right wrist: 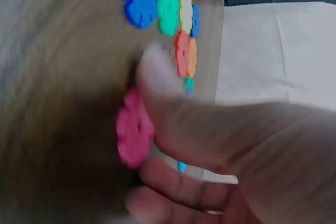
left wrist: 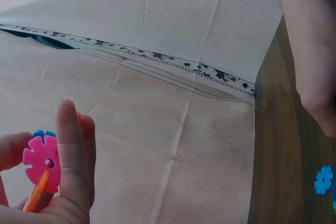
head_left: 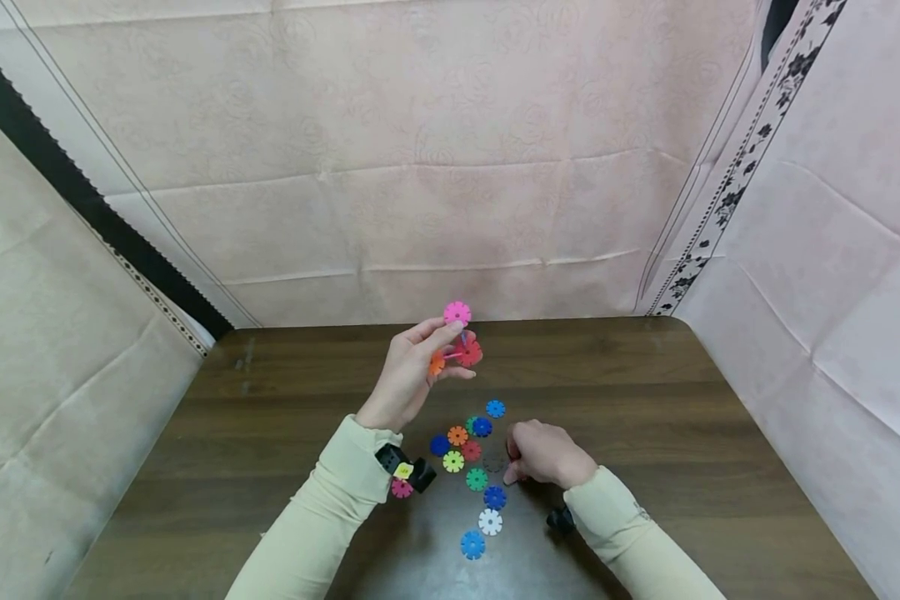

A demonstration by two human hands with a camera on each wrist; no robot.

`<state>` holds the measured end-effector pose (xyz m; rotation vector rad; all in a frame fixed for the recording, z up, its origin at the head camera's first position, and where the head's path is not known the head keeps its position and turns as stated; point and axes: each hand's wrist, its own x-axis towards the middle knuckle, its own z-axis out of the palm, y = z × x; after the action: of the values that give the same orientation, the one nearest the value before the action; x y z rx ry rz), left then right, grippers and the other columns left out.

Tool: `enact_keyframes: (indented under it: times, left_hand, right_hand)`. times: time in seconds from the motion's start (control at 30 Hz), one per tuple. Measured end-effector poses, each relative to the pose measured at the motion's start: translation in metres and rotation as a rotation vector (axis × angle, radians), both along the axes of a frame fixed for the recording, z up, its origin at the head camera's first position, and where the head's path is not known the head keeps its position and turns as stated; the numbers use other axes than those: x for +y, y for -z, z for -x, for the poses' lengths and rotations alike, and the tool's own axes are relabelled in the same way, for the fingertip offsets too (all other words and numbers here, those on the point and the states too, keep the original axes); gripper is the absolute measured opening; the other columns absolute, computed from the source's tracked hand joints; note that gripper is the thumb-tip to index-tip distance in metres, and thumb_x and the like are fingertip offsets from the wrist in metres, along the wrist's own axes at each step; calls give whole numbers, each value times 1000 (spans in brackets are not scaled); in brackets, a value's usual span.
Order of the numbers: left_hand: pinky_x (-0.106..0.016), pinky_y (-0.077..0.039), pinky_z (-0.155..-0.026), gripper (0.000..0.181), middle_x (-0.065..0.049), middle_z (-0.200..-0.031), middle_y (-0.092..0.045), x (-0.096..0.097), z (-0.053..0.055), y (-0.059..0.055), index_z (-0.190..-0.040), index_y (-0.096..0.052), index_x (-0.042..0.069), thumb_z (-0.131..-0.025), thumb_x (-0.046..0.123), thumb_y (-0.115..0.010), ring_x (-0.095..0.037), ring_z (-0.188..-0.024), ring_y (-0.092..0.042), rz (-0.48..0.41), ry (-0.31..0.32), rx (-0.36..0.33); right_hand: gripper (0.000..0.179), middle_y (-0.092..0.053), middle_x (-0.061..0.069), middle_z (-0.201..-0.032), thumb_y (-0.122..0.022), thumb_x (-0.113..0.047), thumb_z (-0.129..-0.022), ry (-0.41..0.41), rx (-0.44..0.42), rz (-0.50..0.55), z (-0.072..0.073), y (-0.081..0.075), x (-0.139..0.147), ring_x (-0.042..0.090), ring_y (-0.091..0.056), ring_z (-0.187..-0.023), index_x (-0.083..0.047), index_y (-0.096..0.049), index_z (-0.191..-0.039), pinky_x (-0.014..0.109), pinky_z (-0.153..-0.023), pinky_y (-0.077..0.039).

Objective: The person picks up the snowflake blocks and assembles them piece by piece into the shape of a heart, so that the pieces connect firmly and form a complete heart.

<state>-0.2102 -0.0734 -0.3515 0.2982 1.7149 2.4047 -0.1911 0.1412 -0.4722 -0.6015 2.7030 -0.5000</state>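
Note:
My left hand [head_left: 408, 367] is raised above the far part of the table, gripping a small joined cluster of notched flower-shaped discs. In it show a pink disc [head_left: 457, 313], a red disc [head_left: 469, 352] and an orange disc [head_left: 437, 363]; a blue disc [left wrist: 43, 134] peeks out behind the pink one in the left wrist view. Low at the table, my right hand [head_left: 546, 452] pinches a single deep-pink disc [right wrist: 134, 129] between thumb and fingers. That disc is hidden by the hand in the head view.
Several loose discs lie between the hands, among them a white disc [head_left: 490, 522], a light-blue disc [head_left: 472, 544], a green disc [head_left: 477, 479] and a yellow disc [head_left: 453, 461]. Another pink disc [head_left: 401, 488] lies by the left wrist. Cloth [head_left: 450, 208] hangs behind the wooden table [head_left: 292, 467].

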Motion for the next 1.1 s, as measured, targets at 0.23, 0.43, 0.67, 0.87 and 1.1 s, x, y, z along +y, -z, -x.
enact_keyframes:
  times: [0.23, 0.43, 0.67, 0.87, 1.1]
  left_hand:
    - [-46, -57, -74, 41, -19, -112, -66, 0, 1, 0, -117, -64, -2, -96, 33, -62, -25, -90, -65, 34, -41, 20]
    - [-49, -56, -78, 35, -12, -100, -69, 1, 1, 0, -111, -69, 2, -96, 33, -62, -22, -79, -64, 145, -94, 51]
    - [-33, -50, -69, 25, -9, -85, -64, 3, -1, 0, -101, -72, 5, -96, 27, -63, -20, -77, -57, 294, -168, 87]
    - [-26, -47, -60, 24, -12, -90, -67, 6, -1, 2, -100, -72, 5, -96, 26, -63, -20, -75, -58, 330, -150, 112]
    - [-30, -50, -64, 23, -11, -89, -68, 10, -2, 3, -100, -73, 7, -96, 27, -62, -23, -78, -60, 376, -125, 132]
  right_hand:
    - [28, -54, -2, -73, -86, -14, -73, 44, -72, -1, 2, -3, 2, 17, -52, -64, -12, -63, -88, 31, -57, -48]
    - [26, -54, -2, -73, -84, -14, -76, 54, -94, 26, 5, -1, 7, 17, -52, -64, -13, -59, -86, 31, -56, -48]
    - [9, -63, -4, -80, -72, -11, -88, 23, -15, 340, 16, -9, 14, 16, -57, -69, -12, -64, -92, 27, -62, -52]
    - [9, -68, -6, -92, -63, -26, -96, 102, 218, 700, 18, -45, 12, 20, -57, -72, -24, -69, -101, 29, -59, -50]
    - [19, -68, -10, -103, -65, -13, -93, 63, 553, 878, 14, -82, 6, 18, -58, -76, -19, -68, -111, 23, -63, -50]
